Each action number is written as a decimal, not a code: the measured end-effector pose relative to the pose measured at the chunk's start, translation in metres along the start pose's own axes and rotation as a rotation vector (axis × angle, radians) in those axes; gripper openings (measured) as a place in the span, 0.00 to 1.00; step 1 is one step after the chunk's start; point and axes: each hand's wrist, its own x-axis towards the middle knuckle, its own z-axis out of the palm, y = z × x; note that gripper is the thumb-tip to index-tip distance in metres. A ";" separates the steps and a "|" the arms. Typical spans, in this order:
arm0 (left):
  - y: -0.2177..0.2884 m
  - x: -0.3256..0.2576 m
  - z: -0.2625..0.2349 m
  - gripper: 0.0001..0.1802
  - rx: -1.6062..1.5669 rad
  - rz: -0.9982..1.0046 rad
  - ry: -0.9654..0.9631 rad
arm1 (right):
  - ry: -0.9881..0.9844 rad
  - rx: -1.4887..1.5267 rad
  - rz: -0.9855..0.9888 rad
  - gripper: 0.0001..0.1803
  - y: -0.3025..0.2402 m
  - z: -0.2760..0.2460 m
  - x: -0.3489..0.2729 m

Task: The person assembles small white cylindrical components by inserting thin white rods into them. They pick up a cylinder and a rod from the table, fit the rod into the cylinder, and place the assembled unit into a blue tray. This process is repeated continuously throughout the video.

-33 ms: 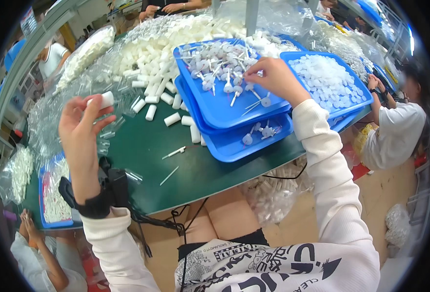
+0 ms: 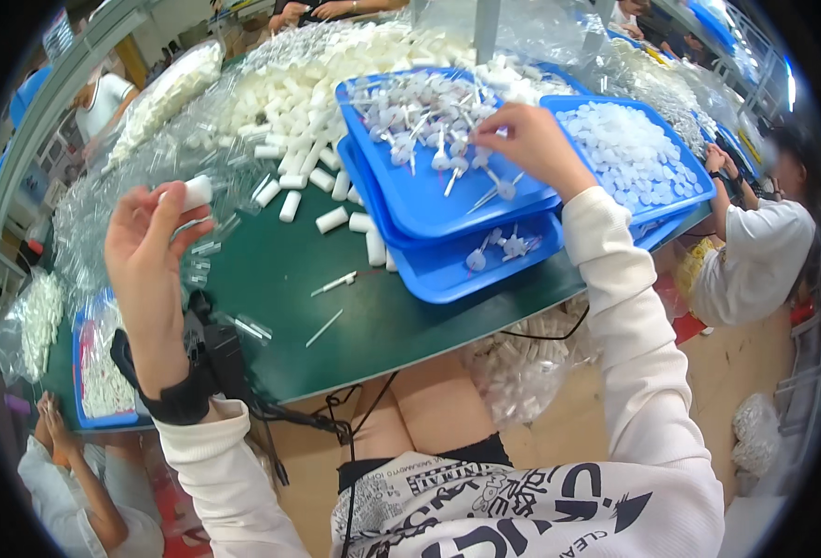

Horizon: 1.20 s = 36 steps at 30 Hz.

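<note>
My left hand (image 2: pixel 148 256) is raised over the left part of the green table (image 2: pixel 280 279). A short white cylinder (image 2: pixel 198 192) is pinched between its thumb and fingers. My right hand (image 2: pixel 539 149) hangs over the top blue tray (image 2: pixel 429 200), with thumb and fingertips pressed together beside the heaped parts. What they hold, if anything, is too small to make out. In that tray lie many translucent white discs with thin white stems (image 2: pixel 420 116). Below it a second blue tray (image 2: pixel 443 290) holds several similar pieces (image 2: pixel 513 245). A stemmed white piece (image 2: pixel 339 283) and a thin white stick (image 2: pixel 324 328) lie on the table.
A big pile of white cylinders (image 2: pixel 290 116) covers the table's far side. Clear plastic tubes (image 2: pixel 104 209) are heaped to the left. At right stands a blue tray of translucent discs (image 2: pixel 624 153). A black cable (image 2: pixel 308 426) hangs off the near edge. Other people sit around.
The whole view has shifted very slightly. Both hands keep nearly the same pose, the left one still holding the white cylinder.
</note>
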 end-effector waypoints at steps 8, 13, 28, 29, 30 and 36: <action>-0.003 -0.108 -0.018 0.08 -0.209 -0.355 0.117 | 0.573 0.490 0.094 0.13 0.029 0.009 0.002; 0.007 -0.142 0.018 0.12 -0.261 -0.274 0.023 | 0.599 -0.066 0.047 0.11 -0.029 -0.003 -0.034; -0.034 -0.182 0.046 0.19 -0.452 -0.351 -0.132 | 0.165 0.387 -0.288 0.13 -0.157 0.035 -0.169; -0.034 -0.181 0.046 0.19 -0.435 -0.342 -0.131 | 0.156 0.375 -0.277 0.13 -0.157 0.035 -0.169; -0.036 -0.182 0.047 0.19 -0.435 -0.344 -0.125 | 0.146 0.362 -0.267 0.13 -0.157 0.035 -0.170; -0.040 -0.182 0.044 0.17 -0.364 -0.362 -0.070 | 0.322 0.141 -0.170 0.09 -0.130 0.013 -0.141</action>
